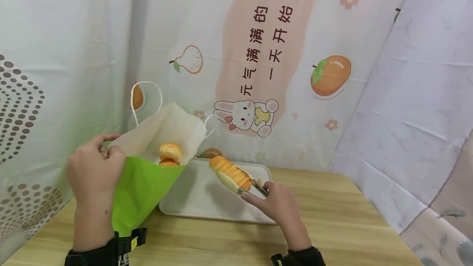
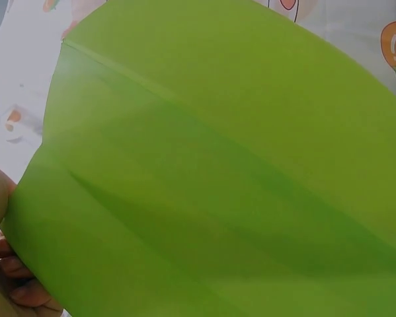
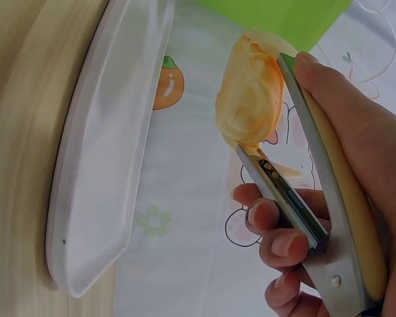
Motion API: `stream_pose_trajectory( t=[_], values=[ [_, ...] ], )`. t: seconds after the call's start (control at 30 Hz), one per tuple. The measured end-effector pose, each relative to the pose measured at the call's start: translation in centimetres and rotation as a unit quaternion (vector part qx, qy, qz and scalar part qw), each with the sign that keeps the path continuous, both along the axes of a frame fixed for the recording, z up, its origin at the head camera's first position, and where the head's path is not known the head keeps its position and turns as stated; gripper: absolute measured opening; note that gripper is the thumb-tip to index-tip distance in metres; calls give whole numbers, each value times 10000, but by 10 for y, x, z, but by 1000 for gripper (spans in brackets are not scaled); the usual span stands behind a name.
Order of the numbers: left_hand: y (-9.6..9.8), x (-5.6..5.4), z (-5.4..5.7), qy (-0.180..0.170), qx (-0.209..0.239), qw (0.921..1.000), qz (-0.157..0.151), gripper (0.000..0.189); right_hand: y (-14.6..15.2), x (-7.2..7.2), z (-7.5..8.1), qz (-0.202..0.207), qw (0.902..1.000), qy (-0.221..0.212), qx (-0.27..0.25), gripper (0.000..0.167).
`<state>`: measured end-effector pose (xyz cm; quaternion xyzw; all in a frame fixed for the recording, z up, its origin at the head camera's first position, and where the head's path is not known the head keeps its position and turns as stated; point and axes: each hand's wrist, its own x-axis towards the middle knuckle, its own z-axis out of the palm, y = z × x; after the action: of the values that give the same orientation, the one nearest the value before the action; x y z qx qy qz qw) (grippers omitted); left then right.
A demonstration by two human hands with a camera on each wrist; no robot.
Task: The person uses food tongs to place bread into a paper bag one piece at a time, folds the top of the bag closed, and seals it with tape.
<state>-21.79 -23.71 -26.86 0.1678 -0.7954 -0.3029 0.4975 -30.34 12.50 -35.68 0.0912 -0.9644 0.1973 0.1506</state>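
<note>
My left hand (image 1: 97,167) pinches the rim of a green paper bag (image 1: 144,192) with a cream inside and white cord handles, and tilts its mouth toward me. Two small round bread rolls (image 1: 170,153) show inside the bag. In my right hand (image 1: 278,204) is a pair of metal tongs (image 3: 323,165) with yellowish grips. The tongs clasp a long, ridged golden bread roll (image 1: 233,173), held above the white tray. Seen from the right wrist, the bread's pale end (image 3: 250,92) sits between the tong tips. The bag's green side fills most of the left wrist view.
The white rectangular tray (image 1: 221,212) lies on a wooden table (image 1: 332,216), right of the bag. Behind the table hangs a printed cloth (image 1: 295,143) with fruit and a rabbit. White curtains (image 1: 66,52) close off the left side.
</note>
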Motion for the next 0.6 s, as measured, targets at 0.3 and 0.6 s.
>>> stream_pose_trajectory(
  t=[0.3, 0.6],
  values=[
    [2, 4, 0, -180, 130, 9997, -118, 45, -2, -1, 5, -34, 9999, 87, 89, 66],
    [2, 4, 4, -290, 151, 9994, -146, 46, -7, 3, -3, -309, 9894, 1222, 722, 67]
  ],
)
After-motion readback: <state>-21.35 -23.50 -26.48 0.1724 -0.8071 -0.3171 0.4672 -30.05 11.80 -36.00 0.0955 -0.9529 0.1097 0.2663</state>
